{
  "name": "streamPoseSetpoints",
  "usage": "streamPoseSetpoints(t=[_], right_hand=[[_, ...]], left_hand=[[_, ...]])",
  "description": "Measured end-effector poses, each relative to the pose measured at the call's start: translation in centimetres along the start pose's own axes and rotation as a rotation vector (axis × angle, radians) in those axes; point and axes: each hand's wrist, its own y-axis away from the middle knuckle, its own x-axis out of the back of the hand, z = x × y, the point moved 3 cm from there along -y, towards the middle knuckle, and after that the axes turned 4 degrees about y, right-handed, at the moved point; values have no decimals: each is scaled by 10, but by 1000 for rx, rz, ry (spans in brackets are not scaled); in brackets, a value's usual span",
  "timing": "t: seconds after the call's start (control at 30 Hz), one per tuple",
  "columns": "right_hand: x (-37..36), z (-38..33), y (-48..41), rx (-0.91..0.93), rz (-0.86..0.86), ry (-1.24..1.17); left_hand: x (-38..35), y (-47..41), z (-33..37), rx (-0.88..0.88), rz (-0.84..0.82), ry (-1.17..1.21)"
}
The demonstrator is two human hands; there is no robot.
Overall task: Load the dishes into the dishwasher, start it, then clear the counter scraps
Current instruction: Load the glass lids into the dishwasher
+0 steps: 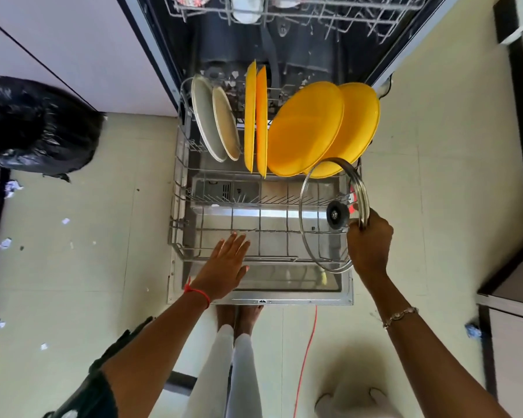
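Observation:
The dishwasher stands open with its lower rack [180, 206] pulled out over the door. Two grey plates [215, 122] and several yellow plates [305, 128] stand on edge in the rack's far half. My right hand [370, 245] grips the steel rim of a glass pot lid [323, 236] with a black knob, held upright over the rack's right side. My left hand [227, 263] hovers flat, fingers together and extended, over the rack's front edge and holds nothing.
The upper rack [284, 13] with cups shows at the top. A black rubbish bag [37, 125] sits on the floor at left. Paper scraps [12, 188] litter the tiles. A red cable [307, 351] runs past my feet. Cabinets stand at right.

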Motion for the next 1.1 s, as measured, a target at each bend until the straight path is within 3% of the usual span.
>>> streamPoseSetpoints(t=[0.53,0.83,1.1], right_hand=[[-59,14,-27,-68,-74,70],[-66,20,-18,-64,-54,53],[-71,18,-17,-58,-30,65]], left_hand=[[-36,-38,-3,-54,-118,30],[-33,-35,1,-42,-65,181],[-32,-34,6,8,-61,178]])
